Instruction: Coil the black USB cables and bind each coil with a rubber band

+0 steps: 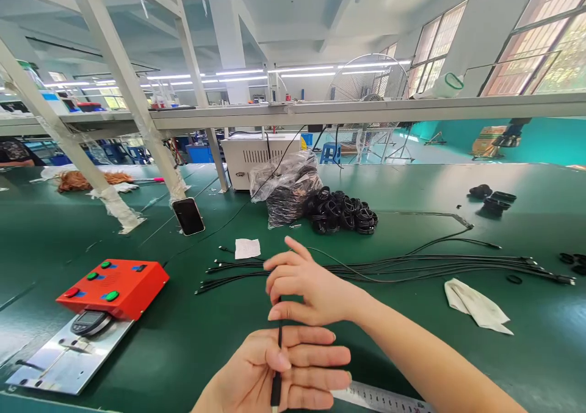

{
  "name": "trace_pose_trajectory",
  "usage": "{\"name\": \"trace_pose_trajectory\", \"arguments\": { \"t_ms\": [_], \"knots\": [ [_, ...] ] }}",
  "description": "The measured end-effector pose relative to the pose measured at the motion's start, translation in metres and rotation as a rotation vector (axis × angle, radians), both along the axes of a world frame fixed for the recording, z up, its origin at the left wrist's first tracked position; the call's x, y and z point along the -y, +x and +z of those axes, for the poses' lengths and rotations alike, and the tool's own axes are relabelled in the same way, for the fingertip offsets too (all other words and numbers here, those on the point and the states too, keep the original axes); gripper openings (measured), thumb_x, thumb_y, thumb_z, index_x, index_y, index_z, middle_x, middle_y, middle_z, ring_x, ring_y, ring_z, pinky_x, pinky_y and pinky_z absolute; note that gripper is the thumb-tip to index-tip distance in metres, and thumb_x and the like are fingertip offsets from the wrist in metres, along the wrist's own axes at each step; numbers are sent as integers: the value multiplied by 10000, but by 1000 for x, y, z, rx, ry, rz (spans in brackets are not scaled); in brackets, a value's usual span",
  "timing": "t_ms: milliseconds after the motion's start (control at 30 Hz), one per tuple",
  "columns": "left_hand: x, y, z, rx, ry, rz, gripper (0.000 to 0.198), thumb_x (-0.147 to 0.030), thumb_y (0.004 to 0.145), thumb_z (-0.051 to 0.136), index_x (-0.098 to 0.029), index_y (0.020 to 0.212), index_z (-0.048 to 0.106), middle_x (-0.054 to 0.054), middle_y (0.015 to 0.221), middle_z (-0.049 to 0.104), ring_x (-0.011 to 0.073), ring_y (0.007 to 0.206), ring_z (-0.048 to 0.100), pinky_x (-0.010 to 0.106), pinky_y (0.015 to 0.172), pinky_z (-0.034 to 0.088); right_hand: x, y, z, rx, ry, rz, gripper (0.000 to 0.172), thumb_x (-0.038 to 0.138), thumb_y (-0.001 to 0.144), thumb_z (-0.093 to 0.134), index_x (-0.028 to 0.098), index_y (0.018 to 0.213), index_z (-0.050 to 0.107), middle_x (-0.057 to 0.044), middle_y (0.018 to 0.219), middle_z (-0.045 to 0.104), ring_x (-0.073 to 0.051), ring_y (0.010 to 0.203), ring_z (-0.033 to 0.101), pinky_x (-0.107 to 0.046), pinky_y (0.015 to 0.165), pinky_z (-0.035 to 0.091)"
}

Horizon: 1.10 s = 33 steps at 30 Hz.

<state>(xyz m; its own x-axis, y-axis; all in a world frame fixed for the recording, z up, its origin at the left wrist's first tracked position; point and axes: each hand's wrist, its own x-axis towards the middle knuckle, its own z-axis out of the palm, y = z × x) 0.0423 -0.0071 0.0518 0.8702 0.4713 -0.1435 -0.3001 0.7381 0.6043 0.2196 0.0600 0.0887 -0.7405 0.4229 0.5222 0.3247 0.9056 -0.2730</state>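
Observation:
A black cable (280, 333) with a dark connector (275, 388) lies across the palm of my left hand (293, 367). That hand is turned palm up, its thumb pressing the cable down while the other fingers stretch out to the right. Just above it, my right hand (311, 285) curls its thumb and fingers loosely about the upper part of the same cable. Behind my right hand a bundle of long black cables (394, 266) lies across the green table, with connectors at both ends. A steel ruler (378, 396) sits partly under my right forearm.
At left stands a red box with green buttons (119, 285) and a gauge (91, 321) on a metal plate. Coiled black cables (341, 211) lie beside a plastic bag (293, 193). A phone (188, 216), paper slip (247, 248) and white cloth (476, 306) are also on the table.

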Motion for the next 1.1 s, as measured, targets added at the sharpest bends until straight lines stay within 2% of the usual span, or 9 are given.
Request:
{"name": "trace_pose_trajectory", "arguments": {
  "t_ms": [67,133,433,533,633,733,833,967,1100],
  "knots": [
    [3,-1,2,-24,-4,-18,534,-16,769,361,-75,1233,619,166,1266,658,302,1167,615,422,970,463,0,-7,-4,-1,-86,77,256,376,900,580,224,694,584,33,679,580,-155,830,539,-389,1023,313],
    [4,0,1,-68,-2,11,482,-46,809,362,-72,1202,640,177,1252,664,304,1164,617,423,983,452,-4,-12,-7,-16,-131,79,306,351,880,593,209,620,516,47,601,498,-137,702,469,-348,903,366],
    [5,3,0,-122,47,133,328,-58,895,452,-131,1095,701,162,1284,647,287,1201,591,376,998,458,-8,-20,-1,12,-360,23,350,349,860,618,184,590,470,69,544,466,-102,593,421,-301,780,367],
    [9,-4,6,-6,91,129,366,-40,900,427,-143,1127,695,149,1289,645,279,1192,598,356,982,481,-6,-22,-11,-64,-571,15,344,441,914,528,187,683,508,60,596,470,-98,574,404,-243,620,374],
    [10,-15,13,145,177,300,463,-26,913,353,-202,1228,642,96,1321,629,240,1225,571,313,996,473,6,-29,-31,-146,-717,-39,304,400,963,428,188,755,493,46,666,482,-101,601,413,-215,550,359],
    [3,-29,16,270,306,509,520,-37,927,285,-221,1342,539,56,1441,514,199,1336,442,267,1064,402,29,-33,-49,-103,-716,-91,265,319,992,358,190,809,498,31,717,513,-105,635,439,-208,582,370],
    [-7,-41,11,254,332,668,515,-53,944,245,-190,1352,528,61,1477,470,191,1393,349,286,1134,312,55,-29,-52,62,-672,-107,276,301,995,351,201,774,483,32,689,515,-101,586,428,-198,548,338],
    [-15,-44,-4,129,252,821,457,-53,941,319,-157,1304,577,79,1448,510,213,1396,352,349,1186,228,76,-19,-32,190,-459,-154,209,250,964,408,203,802,530,12,708,578,-105,544,461,-210,506,301],
    [-14,-34,-14,41,189,837,406,-91,949,386,-156,1300,579,91,1450,507,228,1394,361,374,1188,229,70,-15,-9,239,-232,-144,215,239,957,428,191,812,579,-6,708,606,-115,562,510,-226,491,286]
  ]
}}
